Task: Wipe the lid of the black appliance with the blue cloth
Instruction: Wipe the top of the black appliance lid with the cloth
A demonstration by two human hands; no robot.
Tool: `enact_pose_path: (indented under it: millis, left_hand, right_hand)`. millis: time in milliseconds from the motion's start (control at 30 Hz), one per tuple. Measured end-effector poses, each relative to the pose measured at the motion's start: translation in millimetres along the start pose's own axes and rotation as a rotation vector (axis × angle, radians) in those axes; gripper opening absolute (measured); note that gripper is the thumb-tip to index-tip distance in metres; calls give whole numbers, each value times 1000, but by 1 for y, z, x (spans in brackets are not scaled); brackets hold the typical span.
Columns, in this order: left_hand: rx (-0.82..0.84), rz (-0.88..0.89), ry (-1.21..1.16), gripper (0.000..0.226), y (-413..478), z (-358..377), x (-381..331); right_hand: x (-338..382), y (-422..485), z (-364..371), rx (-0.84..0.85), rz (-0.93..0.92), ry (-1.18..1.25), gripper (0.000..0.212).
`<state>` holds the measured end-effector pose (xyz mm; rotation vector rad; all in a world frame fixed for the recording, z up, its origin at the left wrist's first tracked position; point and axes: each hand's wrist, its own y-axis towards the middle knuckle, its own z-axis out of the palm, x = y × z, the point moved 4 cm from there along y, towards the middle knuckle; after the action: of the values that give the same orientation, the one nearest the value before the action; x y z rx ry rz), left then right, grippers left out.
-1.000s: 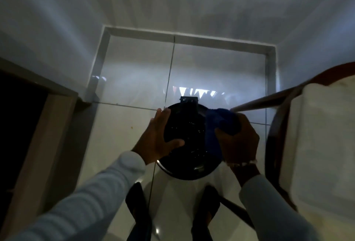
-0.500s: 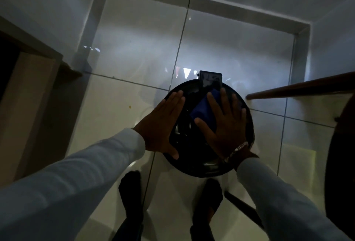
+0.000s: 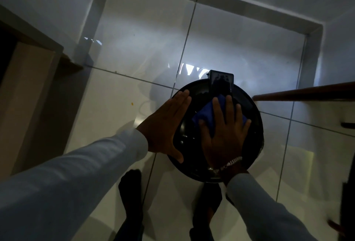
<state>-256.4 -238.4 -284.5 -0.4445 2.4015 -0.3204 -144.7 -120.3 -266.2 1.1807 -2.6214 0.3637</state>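
Bracing from the left, the left hand [image 3: 165, 125] lies flat with fingers [image 3: 181, 99] straight and together, palm against the left rim of the black appliance [image 3: 255, 125]; it grips nothing, only steadies. Just right of those fingers is the glossy round lid [image 3: 186, 135], seen from above, its dark surface catching small highlights. Further right, the right hand [image 3: 223, 137] presses the blue cloth [image 3: 204, 116] onto the lid, fingers [image 3: 229, 106] splayed wide and flat, pinning the cloth under the palm instead of pinching it; folds of blue show between and to the left of the fingers. Beyond the fingertips, at the far edge of the lid, stands a black rectangular block [image 3: 221, 81], probably a hinge or handle. The appliance sits on the pale tiled floor [image 3: 134, 48], between the person's dark-socked feet [image 3: 131, 198] and the wall. To the right of the fingers a wooden rail [image 3: 307, 92] crosses the frame.

Wiping appears to be under way, with the cloth on the far central part of the lid. The near and right-hand areas look uncovered, so the next stroke likely calls for sliding the cloth toward them under even pressure while the left hand holds the appliance in place.
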Motion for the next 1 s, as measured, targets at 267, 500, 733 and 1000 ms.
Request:
enact_pose_path:
  millis: [267, 500, 733, 1000]
  left_hand:
    - [-14, 14, 5, 147, 0, 1, 0]
    - [-13, 21, 19, 149, -1, 1, 1]
    - [-40, 52, 45, 149, 0, 1, -1]
    - [-34, 53, 18, 150, 1, 3, 1]
  right_hand:
    - [-5, -48, 14, 55, -347, -189, 65]
    - [-7, -29, 7, 16, -64, -88, 61]
    - [-4, -62, 18, 73, -364, -159, 61]
    - [2, -10, 8, 6, -116, -47, 61]
